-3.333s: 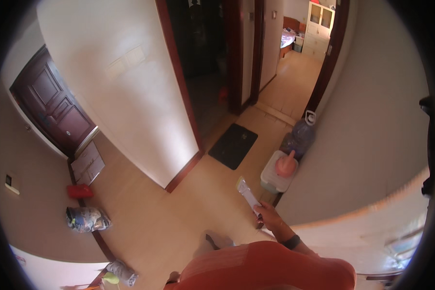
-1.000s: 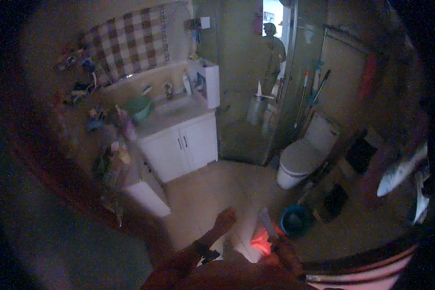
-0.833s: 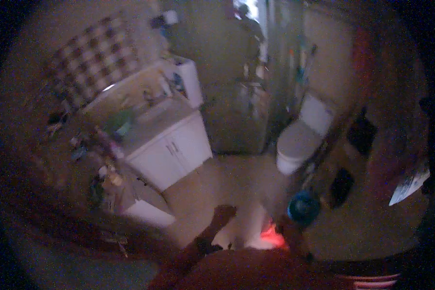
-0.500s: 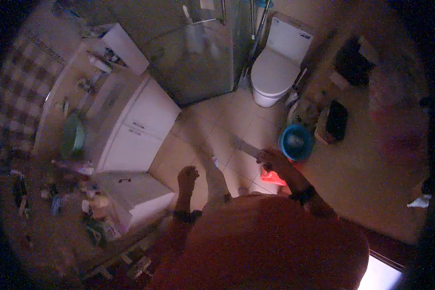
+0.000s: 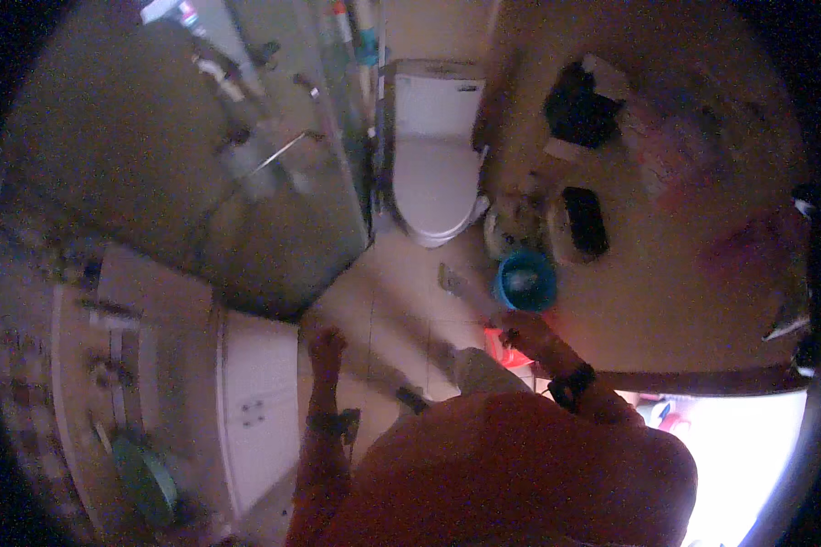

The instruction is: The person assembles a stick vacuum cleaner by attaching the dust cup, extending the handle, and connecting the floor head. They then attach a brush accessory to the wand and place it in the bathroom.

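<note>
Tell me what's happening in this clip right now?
A person stands in a dim bathroom, looking down. The right hand is out over the floor beside a blue bucket, near something red; whether it holds anything is too dark to tell. The left hand hangs free next to a white vanity cabinet, holding nothing. A white toilet with its lid shut stands ahead, beside a glass shower enclosure.
</note>
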A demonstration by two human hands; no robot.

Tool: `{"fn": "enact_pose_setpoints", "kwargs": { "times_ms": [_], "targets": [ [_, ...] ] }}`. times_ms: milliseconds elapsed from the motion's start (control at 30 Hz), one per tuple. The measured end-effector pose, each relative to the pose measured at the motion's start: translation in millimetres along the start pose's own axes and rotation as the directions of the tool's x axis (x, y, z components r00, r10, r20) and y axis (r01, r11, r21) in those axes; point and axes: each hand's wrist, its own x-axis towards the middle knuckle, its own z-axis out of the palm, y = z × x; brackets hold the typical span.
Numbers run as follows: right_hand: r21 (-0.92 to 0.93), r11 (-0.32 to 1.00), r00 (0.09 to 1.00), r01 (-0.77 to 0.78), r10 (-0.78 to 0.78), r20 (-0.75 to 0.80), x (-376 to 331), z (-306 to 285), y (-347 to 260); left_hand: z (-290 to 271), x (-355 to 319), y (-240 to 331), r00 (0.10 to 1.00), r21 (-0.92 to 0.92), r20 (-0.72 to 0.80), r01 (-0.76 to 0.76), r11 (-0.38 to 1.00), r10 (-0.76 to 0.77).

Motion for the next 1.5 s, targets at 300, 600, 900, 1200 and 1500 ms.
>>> {"fn": "enact_pose_setpoints", "kwargs": {
  "times_ms": [300,600,900,1200,1500],
  "targets": [
    [0.319,0.934,0.98,0.159,-0.11,-0.167,98,-20,-11,14,103,-6,0.952,-0.426,0.225,0.285,0.859,-0.205],
    [-0.121,0.991,0.992,0.06,-0.073,-0.106,231,-125,-137,66,203,41,0.929,0.712,0.052,0.223,0.666,-0.366],
    [0.163,0.984,0.996,-0.074,0.065,0.059,378,-219,-131,133,305,2,0.97,0.412,0.204,-0.208,0.887,0.132],
    [0.093,0.995,0.99,0.025,-0.012,-0.138,436,-234,-212,132,453,14,0.891,0.601,0.453,-0.337,0.725,0.038],
    [-0.104,0.942,0.887,0.32,-0.336,-0.317,542,-221,-287,162,586,28,0.915,0.6,0.399,-0.312,0.737,0.063]
  ]
}}
